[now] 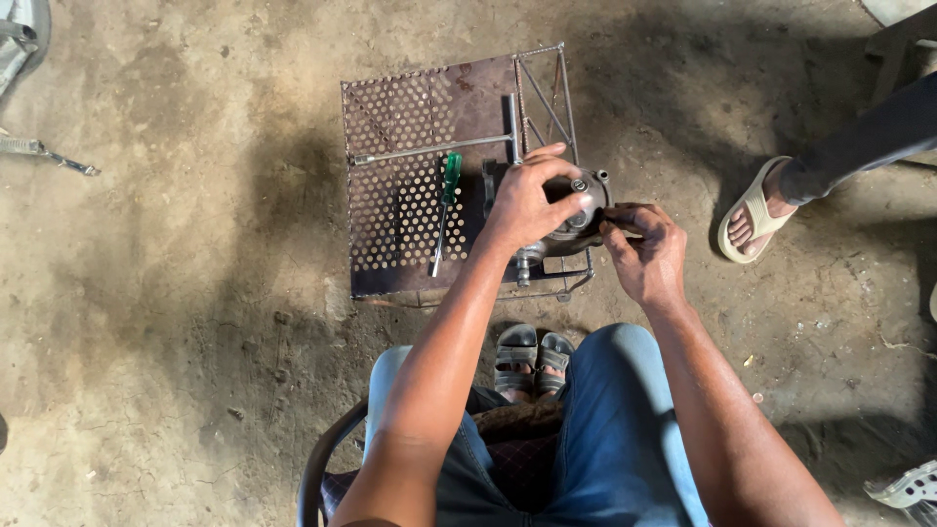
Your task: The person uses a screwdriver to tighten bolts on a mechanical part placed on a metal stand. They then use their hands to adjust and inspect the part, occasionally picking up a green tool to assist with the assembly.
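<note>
part: a round grey metal housing [576, 220] sits on the right end of the stand, close to its right edge, mostly hidden under the hands
left hand [527, 200]: clamped down over the top of the part, fingers curled round it, thumb up by the rim, so it's gripping it steady
right hand [644, 249]: fingers pinched together against the part's right side; looks like it's holding something small there but I can't tell what
progress: my read is it's mid-job. The part isn't in pieces that I can see, no loose bolts or covers laid out on the stand, and both hands are busy on it, so plenty seems left
tools: green-handled screwdriver [444, 210] lies on the stand just left of the part, untouched; a long T-wrench [459, 144] lies across the stand behind it
stand: low rusty perforated metal stand [390, 117], with a wire frame at the right end. The part is near that edge, so not much margin on that side; the left half is free apart from the tools
room: bare dirt floor [176, 293] all round, wide open to the left
others: someone's sandalled foot [756, 210] is on the floor to the right, apart from the stand
me: sitting on a chair [322, 459], sandals tucked just below the stand
</note>
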